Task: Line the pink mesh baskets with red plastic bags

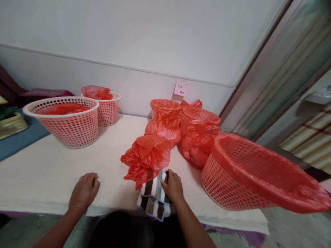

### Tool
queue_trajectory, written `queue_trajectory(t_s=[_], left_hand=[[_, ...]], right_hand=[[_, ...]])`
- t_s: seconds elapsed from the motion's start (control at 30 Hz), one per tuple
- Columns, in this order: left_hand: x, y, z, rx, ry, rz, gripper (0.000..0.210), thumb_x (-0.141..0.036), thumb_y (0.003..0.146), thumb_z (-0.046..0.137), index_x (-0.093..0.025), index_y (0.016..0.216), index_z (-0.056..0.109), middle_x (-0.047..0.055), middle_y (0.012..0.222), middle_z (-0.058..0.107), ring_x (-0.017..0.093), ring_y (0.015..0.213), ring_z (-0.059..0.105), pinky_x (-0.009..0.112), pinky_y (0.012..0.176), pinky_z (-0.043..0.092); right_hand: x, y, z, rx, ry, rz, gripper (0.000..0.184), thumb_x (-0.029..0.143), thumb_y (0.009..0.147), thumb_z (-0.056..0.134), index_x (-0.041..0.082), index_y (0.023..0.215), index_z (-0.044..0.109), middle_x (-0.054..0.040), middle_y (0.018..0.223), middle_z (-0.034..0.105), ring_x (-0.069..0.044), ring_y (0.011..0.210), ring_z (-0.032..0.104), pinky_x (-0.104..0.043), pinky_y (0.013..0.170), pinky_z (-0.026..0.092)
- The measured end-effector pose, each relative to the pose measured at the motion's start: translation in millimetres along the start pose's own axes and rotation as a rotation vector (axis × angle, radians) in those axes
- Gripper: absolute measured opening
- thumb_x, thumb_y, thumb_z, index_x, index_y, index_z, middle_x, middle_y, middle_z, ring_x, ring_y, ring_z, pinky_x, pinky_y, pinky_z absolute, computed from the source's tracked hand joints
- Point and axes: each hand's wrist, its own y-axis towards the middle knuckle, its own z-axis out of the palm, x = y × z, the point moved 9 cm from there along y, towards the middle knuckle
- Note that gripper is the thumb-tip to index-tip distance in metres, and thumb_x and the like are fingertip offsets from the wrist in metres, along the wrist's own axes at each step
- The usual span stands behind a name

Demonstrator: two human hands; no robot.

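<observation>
Perforated plastic baskets on the table (pixel 111 148): five, made up of two pale-rimmed baskets (pixel 74 127), one by the left edge and one at the back edge, plus three red-rimmed baskets (pixel 232 186), two toward the back edge and one at the right edge. Red bag heaps (pixel 150 151) outside the baskets: at least three, running from mid-table toward the back right corner, overlaps blurring the tally. Front edge: two bare hands, left hand (pixel 84 191) and right hand (pixel 173 186), and striped cloth (pixel 154 187), one folded piece or two; behind the back edge, one pink note (pixel 179 88).
</observation>
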Motion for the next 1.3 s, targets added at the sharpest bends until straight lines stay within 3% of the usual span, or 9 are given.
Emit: queue_trajectory(t_s=[0.23,0.4,0.5,0.57,0.7,0.77,0.9,1.07,1.3], left_hand=[[-0.5,0.3,-0.5,0.008,-0.109,-0.092,0.022,-0.036,0.080,0.048,-0.020,0.091,0.057,0.010,0.098,0.063,0.030,0.096,0.055,0.046,0.095,0.043],[-0.6,2.6,-7.2,-0.108,-0.271,-0.354,0.029,-0.041,0.076,0.050,-0.017,0.088,0.061,0.014,0.095,0.065,0.031,0.094,0.060,0.051,0.090,0.048],[-22.7,1.2,-11.5,-0.176,-0.409,-0.451,0.035,-0.044,0.079,0.050,-0.015,0.096,0.061,0.013,0.101,0.066,0.029,0.098,0.062,0.048,0.089,0.051],[-53.3,-3.6,-8.2,-0.199,-0.505,-0.472,0.037,-0.043,0.083,0.048,-0.015,0.104,0.059,0.012,0.102,0.067,0.026,0.092,0.065,0.044,0.084,0.054],[-146.9,-15.4,15.5,-0.146,-0.684,-0.312,0.030,-0.036,0.089,0.045,-0.017,0.109,0.057,0.009,0.099,0.068,0.020,0.087,0.068,0.035,0.077,0.058],[-191.3,-18.5,24.8,-0.104,-0.735,-0.171,0.028,-0.036,0.091,0.046,-0.018,0.107,0.059,0.010,0.106,0.066,0.021,0.097,0.066,0.037,0.084,0.057],[-245.6,-7.9,28.8,0.015,-0.749,0.084,0.026,-0.030,0.090,0.048,-0.019,0.108,0.062,0.011,0.113,0.065,0.022,0.112,0.061,0.042,0.100,0.050],[-267.9,19.9,35.8,0.181,-0.679,0.232,0.040,-0.025,0.087,0.052,-0.020,0.126,0.059,0.009,0.130,0.062,0.021,0.125,0.054,0.041,0.111,0.042],[-244.1,35.7,75.2,0.279,-0.565,0.027,0.058,-0.031,0.085,0.051,-0.007,0.138,0.046,0.022,0.144,0.050,0.031,0.136,0.046,0.052,0.114,0.036]], right_hand=[[-4.6,-5.0,-1.5,-0.111,-0.020,-0.066,0.030,0.024,0.087,0.056,0.017,0.115,0.063,-0.0122,0.108,0.064,-0.028,0.101,0.057,-0.036,0.092,0.042],[-3.4,-4.0,-1.4,-0.168,-0.027,-0.076,0.022,0.023,0.088,0.054,0.018,0.107,0.065,-0.0104,0.100,0.064,-0.026,0.096,0.057,-0.033,0.087,0.042],[-4.6,-1.4,-0.9,-0.179,-0.024,-0.076,0.018,0.023,0.088,0.054,0.017,0.102,0.065,-0.0102,0.098,0.064,-0.026,0.095,0.057,-0.033,0.085,0.041],[-5.8,-0.2,-0.2,-0.182,-0.018,-0.074,0.017,0.023,0.088,0.054,0.017,0.101,0.064,-0.0098,0.098,0.063,-0.026,0.095,0.057,-0.033,0.085,0.041],[-6.4,-0.2,0.9,-0.184,-0.012,-0.078,0.016,0.023,0.089,0.054,0.018,0.101,0.064,-0.0077,0.097,0.064,-0.024,0.095,0.057,-0.030,0.086,0.041],[-6.2,-0.5,0.8,-0.186,-0.017,-0.079,0.015,0.023,0.090,0.054,0.018,0.100,0.064,-0.0068,0.096,0.064,-0.023,0.095,0.057,-0.030,0.086,0.041],[-5.2,1.7,0.3,-0.189,-0.030,-0.075,0.015,0.024,0.091,0.053,0.019,0.099,0.064,-0.0060,0.096,0.064,-0.022,0.094,0.058,-0.029,0.084,0.040],[-6.4,8.0,1.0,-0.177,-0.021,-0.050,0.015,0.024,0.093,0.050,0.018,0.092,0.063,-0.0063,0.091,0.065,-0.022,0.089,0.059,-0.030,0.078,0.040],[-12.6,15.2,6.3,-0.166,0.061,-0.045,0.018,0.024,0.094,0.047,0.018,0.096,0.064,-0.0059,0.093,0.066,-0.021,0.092,0.061,-0.029,0.081,0.042]])
